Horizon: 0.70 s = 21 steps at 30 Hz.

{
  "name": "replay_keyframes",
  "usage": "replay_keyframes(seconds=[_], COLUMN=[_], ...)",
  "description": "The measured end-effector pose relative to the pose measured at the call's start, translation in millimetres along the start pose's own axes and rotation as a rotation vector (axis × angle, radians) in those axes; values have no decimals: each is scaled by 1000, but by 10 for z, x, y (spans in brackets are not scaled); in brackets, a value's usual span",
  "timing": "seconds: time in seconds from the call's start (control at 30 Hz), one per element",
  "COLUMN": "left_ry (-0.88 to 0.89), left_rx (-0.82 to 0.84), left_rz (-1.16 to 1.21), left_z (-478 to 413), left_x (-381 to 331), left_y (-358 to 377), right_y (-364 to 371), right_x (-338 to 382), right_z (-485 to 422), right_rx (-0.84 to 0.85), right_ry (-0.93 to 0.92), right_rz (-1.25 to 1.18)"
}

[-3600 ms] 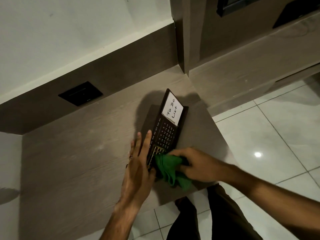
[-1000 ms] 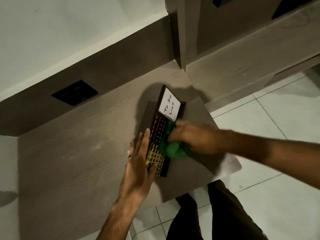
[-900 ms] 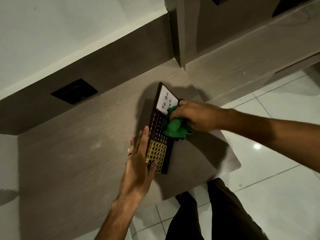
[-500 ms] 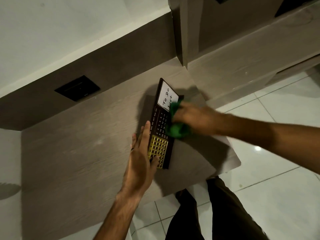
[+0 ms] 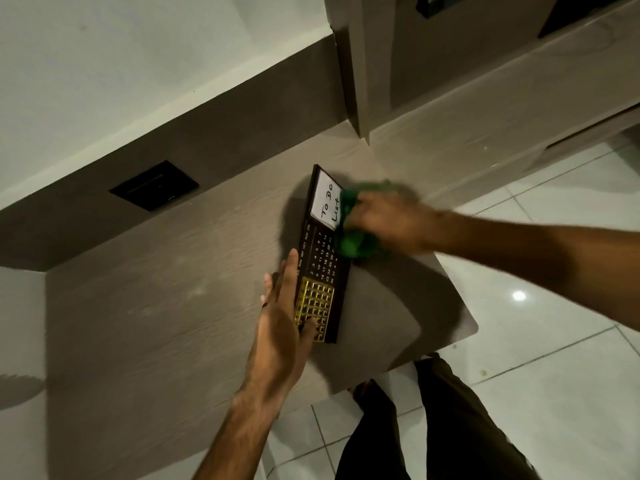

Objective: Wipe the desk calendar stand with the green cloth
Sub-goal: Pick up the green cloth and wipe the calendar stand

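Observation:
The dark desk calendar stand [image 5: 320, 261] lies on the wooden desk [image 5: 156, 306], with a white "To Do List" card at its far end and a gold grid at its near end. My left hand [image 5: 282, 323] rests flat along the stand's left edge, thumb on the gold grid, fingers extended. My right hand [image 5: 388, 220] is closed on the bunched green cloth [image 5: 356, 239], pressing it against the stand's right edge beside the white card. The hand and cloth are motion-blurred.
A black socket plate [image 5: 154, 185] sits in the dark back panel. A vertical wooden partition [image 5: 356, 81] rises behind the stand. The desk's rounded right corner [image 5: 467, 327] ends over white floor tiles, where my dark-trousered legs [image 5: 450, 427] stand.
My right hand has rubbed the green cloth back and forth along the stand, from its near end up to the white card. My left hand has stayed on the left edge.

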State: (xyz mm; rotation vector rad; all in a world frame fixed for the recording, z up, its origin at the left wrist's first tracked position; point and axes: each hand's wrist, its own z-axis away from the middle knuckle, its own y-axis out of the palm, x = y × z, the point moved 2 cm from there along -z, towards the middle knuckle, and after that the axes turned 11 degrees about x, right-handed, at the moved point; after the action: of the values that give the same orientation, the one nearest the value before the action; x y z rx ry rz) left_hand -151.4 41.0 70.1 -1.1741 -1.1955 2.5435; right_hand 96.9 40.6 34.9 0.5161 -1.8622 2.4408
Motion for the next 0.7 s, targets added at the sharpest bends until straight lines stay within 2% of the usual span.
replay_keyframes(seconds=[0.1, 0.17, 0.23, 0.37, 0.53, 0.6, 0.63, 0.7], left_ry=[-14, -34, -34, -6, -23, -32, -34, -27], left_rx=[6, 5, -14, -17, 4, 6, 8, 8], left_rz=[13, 44, 62, 23, 18, 32, 38, 39], left_z=[4, -2, -12, -22, -11, -5, -2, -2], left_x=[3, -2, -13, -14, -37, -61, -66, -68], left_y=[24, 14, -1, -3, -11, -20, -25, -24], right_y=[329, 430, 403, 84, -439, -507, -500, -391], right_x=[688, 1024, 1120, 648, -422, -616, -616, -378], right_z=[283, 388, 436, 314, 18, 20, 28, 34], right_rx=[153, 312, 383, 199, -135, -304, -329, -243], right_ry=[-319, -444, -459, -231, 153, 189, 192, 107], right_rz=[11, -165, -400, -396, -79, 35, 60, 85])
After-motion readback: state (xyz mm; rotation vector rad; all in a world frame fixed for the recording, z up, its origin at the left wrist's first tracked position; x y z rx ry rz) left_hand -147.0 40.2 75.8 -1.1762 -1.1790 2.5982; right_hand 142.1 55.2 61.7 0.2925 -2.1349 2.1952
